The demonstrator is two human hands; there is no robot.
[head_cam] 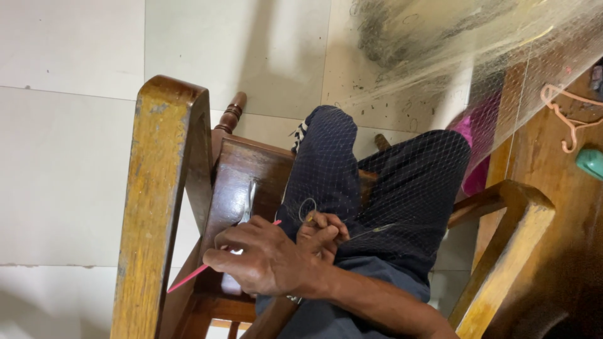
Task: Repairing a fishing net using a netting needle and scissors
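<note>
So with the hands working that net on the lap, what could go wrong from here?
1. The pink needle sticks out past the left hand; its tip could catch the wooden armrest.
2. The net drapes over both knees, so loose mesh might snag the right hand working close beside the left.
3. The net runs up toward the pink hanger, where it could catch.

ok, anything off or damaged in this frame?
Nothing looks broken or spilled. The fine net drapes over the person's lap, both hands bunched at it beside a thin pink tool. The floor under the net looks speckled dark.
</note>
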